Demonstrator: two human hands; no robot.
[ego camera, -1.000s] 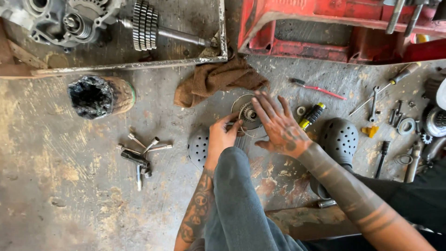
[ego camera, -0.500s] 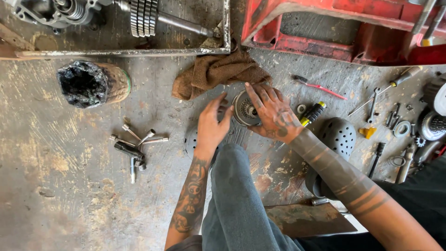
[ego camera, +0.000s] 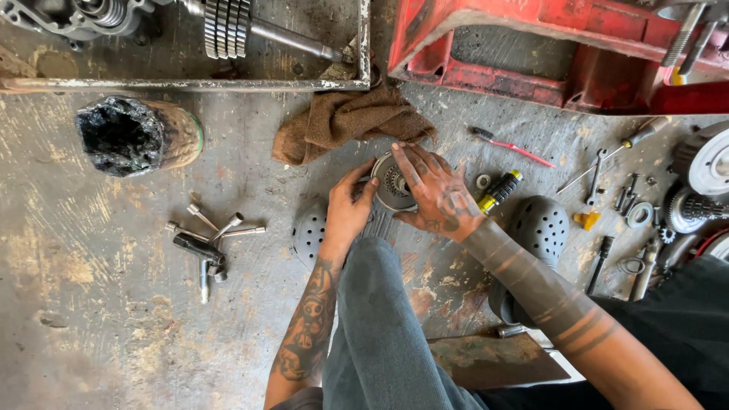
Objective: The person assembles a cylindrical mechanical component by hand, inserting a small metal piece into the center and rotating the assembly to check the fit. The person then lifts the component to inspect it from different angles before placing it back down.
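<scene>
A round metal clutch-like part (ego camera: 389,182) with a toothed hub rests on the concrete floor in front of my knee. My left hand (ego camera: 348,211) grips its left rim with fingers curled around the edge. My right hand (ego camera: 437,190) lies flat over its right side, fingers spread across the top. A brown rag (ego camera: 345,121) lies just beyond the part. My grey trouser leg (ego camera: 380,326) runs up between my forearms.
Grey perforated clogs (ego camera: 541,226) sit under my arms. Socket wrenches (ego camera: 209,239) lie at left near a greasy black tub (ego camera: 125,137). A geared shaft (ego camera: 228,26) sits in a metal tray. Screwdrivers (ego camera: 501,190), spanners and a red frame (ego camera: 547,53) lie at right.
My view has shifted closer and downward. Both hands have closed in on the round part; my left hand now grips its rim and my right hand covers it.
</scene>
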